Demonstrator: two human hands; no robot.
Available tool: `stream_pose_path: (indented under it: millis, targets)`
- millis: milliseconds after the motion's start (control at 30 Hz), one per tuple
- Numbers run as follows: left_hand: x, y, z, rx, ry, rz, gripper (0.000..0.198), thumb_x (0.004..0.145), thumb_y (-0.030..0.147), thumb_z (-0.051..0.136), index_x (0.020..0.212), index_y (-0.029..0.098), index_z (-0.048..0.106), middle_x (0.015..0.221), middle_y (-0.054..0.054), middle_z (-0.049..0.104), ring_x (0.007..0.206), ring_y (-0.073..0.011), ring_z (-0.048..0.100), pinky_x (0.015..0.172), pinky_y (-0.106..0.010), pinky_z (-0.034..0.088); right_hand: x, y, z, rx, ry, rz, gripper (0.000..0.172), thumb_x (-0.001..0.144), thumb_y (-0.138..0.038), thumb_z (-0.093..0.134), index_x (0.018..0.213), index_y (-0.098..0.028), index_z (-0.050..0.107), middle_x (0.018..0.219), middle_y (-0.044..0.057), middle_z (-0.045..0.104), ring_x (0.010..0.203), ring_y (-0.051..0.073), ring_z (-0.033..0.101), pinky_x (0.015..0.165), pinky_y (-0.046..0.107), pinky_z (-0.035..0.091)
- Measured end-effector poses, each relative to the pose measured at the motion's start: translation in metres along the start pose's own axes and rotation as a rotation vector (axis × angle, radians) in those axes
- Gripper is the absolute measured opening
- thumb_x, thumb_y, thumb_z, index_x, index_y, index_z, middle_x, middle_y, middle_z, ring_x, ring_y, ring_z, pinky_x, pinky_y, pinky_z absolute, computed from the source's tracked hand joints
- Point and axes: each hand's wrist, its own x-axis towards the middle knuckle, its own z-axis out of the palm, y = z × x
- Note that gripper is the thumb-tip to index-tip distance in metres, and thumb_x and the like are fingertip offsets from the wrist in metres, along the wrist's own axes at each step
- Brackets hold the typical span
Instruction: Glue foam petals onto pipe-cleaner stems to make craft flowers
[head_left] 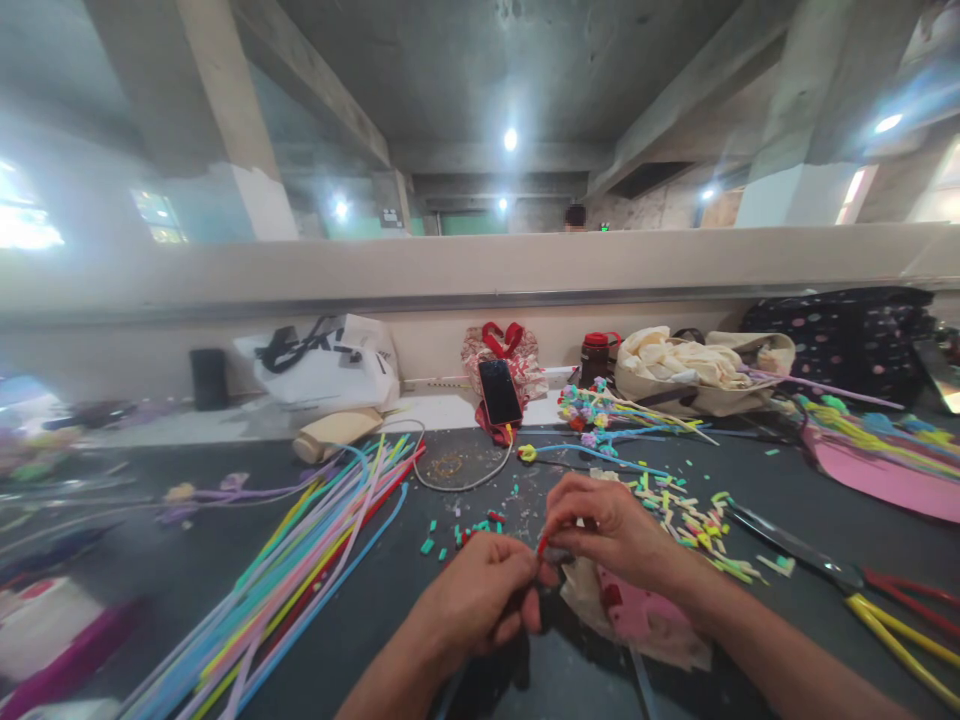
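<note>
Low in the middle, my left hand and my right hand meet over the dark tabletop, fingers closed in a pinch. Between their fingertips shows a short red piece that looks like pipe cleaner; its ends are hidden by the fingers. Just beyond the left hand lie small green cut bits and a few red ones. Under my right forearm is a crumpled pale cloth or wrapper with pink on it. A pile of yellow, pink and green cut bits spreads beyond the right wrist.
Long coloured pipe cleaners lie bundled at left. Shears with red and yellow handles rest at right. A phone with a cable leans on a patterned bag. Behind stand a white bag, a dark bottle and small pipe-cleaner flowers.
</note>
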Motion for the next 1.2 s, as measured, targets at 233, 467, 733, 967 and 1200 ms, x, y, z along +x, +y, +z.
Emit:
stream_pose_path:
  millis: [233, 467, 733, 967, 1200]
  targets:
    - [0.0, -0.003, 0.001, 0.034, 0.014, -0.014, 0.023, 0.071, 0.026, 0.038, 0.07, 0.014, 0.058, 0.039, 0.004, 0.049, 0.024, -0.0029, 0.026, 0.026, -0.015, 0.014, -0.001, 0.003, 0.001, -0.044, -0.038, -0.008, 0.01, 0.076, -0.018, 0.056, 0.074, -0.018, 0.066, 0.08, 0.003, 0.056, 0.074, 0.011, 0.056, 0.065, 0.019, 0.042]
    - [0.003, -0.003, 0.0, 0.058, 0.011, 0.013, 0.021, 0.067, 0.025, 0.041, 0.068, 0.013, 0.057, 0.038, 0.005, 0.048, 0.024, -0.0025, 0.025, 0.028, -0.016, 0.013, -0.002, 0.004, 0.004, -0.091, -0.027, -0.038, 0.009, 0.074, -0.014, 0.057, 0.074, -0.019, 0.065, 0.08, 0.002, 0.056, 0.071, 0.009, 0.055, 0.063, 0.018, 0.041]
    - [0.002, 0.0, 0.002, 0.103, 0.046, 0.008, 0.019, 0.066, 0.028, 0.047, 0.061, 0.013, 0.058, 0.037, 0.006, 0.044, 0.025, -0.0018, 0.024, 0.028, -0.017, 0.011, -0.004, -0.002, 0.006, -0.098, 0.01, -0.043, 0.009, 0.072, -0.01, 0.056, 0.072, -0.017, 0.062, 0.079, 0.001, 0.057, 0.066, 0.008, 0.055, 0.057, 0.016, 0.04]
    - [0.001, -0.001, 0.003, 0.046, 0.02, 0.024, 0.026, 0.071, 0.03, 0.042, 0.069, 0.011, 0.06, 0.038, 0.005, 0.048, 0.025, -0.0024, 0.026, 0.028, -0.015, 0.013, -0.005, 0.001, 0.011, -0.138, 0.021, -0.037, 0.01, 0.071, -0.008, 0.055, 0.071, -0.016, 0.06, 0.077, 0.001, 0.057, 0.065, 0.008, 0.054, 0.058, 0.017, 0.039]
    - [0.003, -0.002, 0.0, -0.025, 0.036, 0.046, 0.026, 0.073, 0.027, 0.042, 0.07, 0.011, 0.061, 0.039, 0.004, 0.049, 0.025, -0.0018, 0.027, 0.028, -0.014, 0.013, -0.003, 0.001, 0.002, -0.01, 0.051, -0.043, 0.012, 0.075, -0.014, 0.055, 0.078, -0.018, 0.066, 0.08, 0.003, 0.06, 0.072, 0.01, 0.057, 0.064, 0.019, 0.043]
